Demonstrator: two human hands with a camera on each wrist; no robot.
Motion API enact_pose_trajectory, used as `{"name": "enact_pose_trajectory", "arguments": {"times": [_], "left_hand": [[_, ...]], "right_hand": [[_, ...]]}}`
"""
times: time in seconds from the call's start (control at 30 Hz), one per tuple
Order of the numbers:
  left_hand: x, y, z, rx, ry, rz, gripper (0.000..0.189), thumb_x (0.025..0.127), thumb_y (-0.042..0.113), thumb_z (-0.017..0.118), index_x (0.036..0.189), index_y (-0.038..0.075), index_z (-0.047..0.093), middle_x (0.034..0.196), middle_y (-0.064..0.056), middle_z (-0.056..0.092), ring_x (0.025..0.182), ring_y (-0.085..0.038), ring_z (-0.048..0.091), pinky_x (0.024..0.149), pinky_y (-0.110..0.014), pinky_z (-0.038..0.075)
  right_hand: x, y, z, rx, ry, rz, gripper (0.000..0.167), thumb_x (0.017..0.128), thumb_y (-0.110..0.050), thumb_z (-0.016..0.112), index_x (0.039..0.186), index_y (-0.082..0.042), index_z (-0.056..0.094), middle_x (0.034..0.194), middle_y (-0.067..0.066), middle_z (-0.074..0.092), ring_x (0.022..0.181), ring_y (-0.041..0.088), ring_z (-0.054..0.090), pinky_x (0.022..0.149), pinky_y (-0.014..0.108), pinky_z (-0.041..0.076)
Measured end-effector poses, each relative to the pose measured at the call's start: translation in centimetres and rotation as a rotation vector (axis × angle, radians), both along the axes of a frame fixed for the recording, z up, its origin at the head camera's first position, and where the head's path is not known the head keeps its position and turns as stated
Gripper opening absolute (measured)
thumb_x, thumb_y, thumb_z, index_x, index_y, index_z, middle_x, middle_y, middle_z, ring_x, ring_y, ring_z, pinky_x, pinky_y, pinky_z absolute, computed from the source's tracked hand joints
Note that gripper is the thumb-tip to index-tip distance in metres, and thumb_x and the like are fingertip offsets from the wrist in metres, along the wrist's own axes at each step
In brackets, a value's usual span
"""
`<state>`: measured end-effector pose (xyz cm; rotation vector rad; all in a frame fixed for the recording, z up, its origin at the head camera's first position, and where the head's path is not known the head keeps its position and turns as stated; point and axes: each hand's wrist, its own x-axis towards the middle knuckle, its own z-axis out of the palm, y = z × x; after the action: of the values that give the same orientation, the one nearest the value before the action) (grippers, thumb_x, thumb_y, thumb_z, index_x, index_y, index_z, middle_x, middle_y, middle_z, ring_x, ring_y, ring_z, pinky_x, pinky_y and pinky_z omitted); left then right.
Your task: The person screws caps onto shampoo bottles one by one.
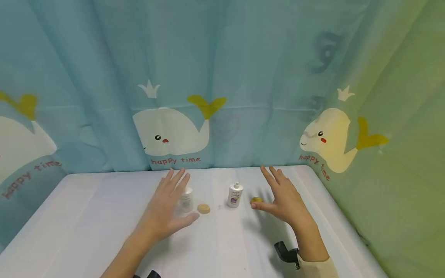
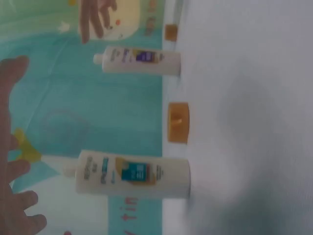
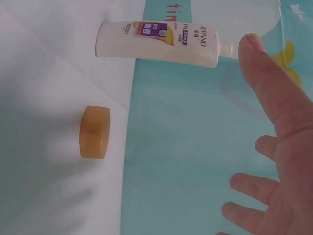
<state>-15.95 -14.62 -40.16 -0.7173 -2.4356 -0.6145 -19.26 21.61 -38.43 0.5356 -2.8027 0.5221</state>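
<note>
Leftmost, the left hand (image 1: 165, 208) is hovering above the white surface (image 1: 87, 227) at lower centre-left, its fingers spreading straight and its thumb reaching out sideways. Just beyond its fingers in the head view, a white bottle (image 1: 187, 201) is standing upright, partly hidden; the left wrist view is showing its flattish body, rounded shoulders, pale narrow neck and a teal label panel edged in gold. Near that bottle's right side, a tan-orange cap (image 1: 203, 209) is lying flat, its short round wall showing a small notch in the left wrist view. Around the lower centre, a second white bottle (image 1: 235, 195) is standing upright, wearing a purple panel with a yellow swirl below dark print, its pale nozzle showing on top. Right of it, a golden cap (image 1: 256, 200) is lying on the surface, looking amber and smooth in the right wrist view. Rightmost, the right hand (image 1: 286, 200) is hovering at lower right, its fingers extending, its thumb pointing left and partly covering the golden cap in the head view.
</note>
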Motion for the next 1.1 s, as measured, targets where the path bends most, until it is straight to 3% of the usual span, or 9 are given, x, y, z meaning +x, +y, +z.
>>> {"name": "enact_pose_trajectory", "arguments": {"times": [0.33,0.57,0.9,1.1], "left_hand": [[0.7,1.9,-0.1,-0.015,-0.056,-0.05,0.099,0.078,0.053,0.077,0.157,0.016,0.03,0.164,-0.002,0.027,0.152,-0.033,0.018,0.117,-0.062,0.022],[0.6,3.5,-0.1,-0.083,-0.124,-0.072,0.097,0.084,0.063,0.067,0.159,0.019,0.024,0.166,0.003,0.019,0.153,-0.031,0.016,0.122,-0.051,0.021],[0.1,5.2,-0.3,-0.047,-0.227,-0.106,0.096,0.085,0.062,0.067,0.16,0.023,0.023,0.165,0.009,0.019,0.153,-0.029,0.019,0.115,-0.056,0.032],[-0.2,6.0,-0.3,-0.032,-0.268,-0.107,0.094,0.085,0.061,0.068,0.16,0.026,0.022,0.165,0.009,0.021,0.152,-0.028,0.021,0.116,-0.056,0.03]], "right_hand": [[0.0,0.0,-0.1,0.01,-0.036,-0.002,0.112,0.071,-0.058,0.083,0.159,-0.022,0.025,0.16,0.019,0.03,0.146,0.047,0.024,0.114,0.064,0.028],[-0.3,0.0,-0.6,0.005,-0.078,0.013,0.11,0.07,-0.049,0.088,0.158,-0.02,0.028,0.159,0.022,0.03,0.142,0.046,0.035,0.104,0.065,0.04],[-0.4,0.0,-1.7,-0.01,-0.158,0.017,0.106,0.072,-0.046,0.087,0.158,-0.022,0.029,0.161,0.018,0.03,0.142,0.045,0.035,0.104,0.065,0.04],[-0.6,-0.2,-2.0,-0.011,-0.167,0.027,0.103,0.073,-0.043,0.087,0.157,-0.023,0.031,0.16,0.017,0.032,0.141,0.045,0.037,0.104,0.065,0.04]]}}
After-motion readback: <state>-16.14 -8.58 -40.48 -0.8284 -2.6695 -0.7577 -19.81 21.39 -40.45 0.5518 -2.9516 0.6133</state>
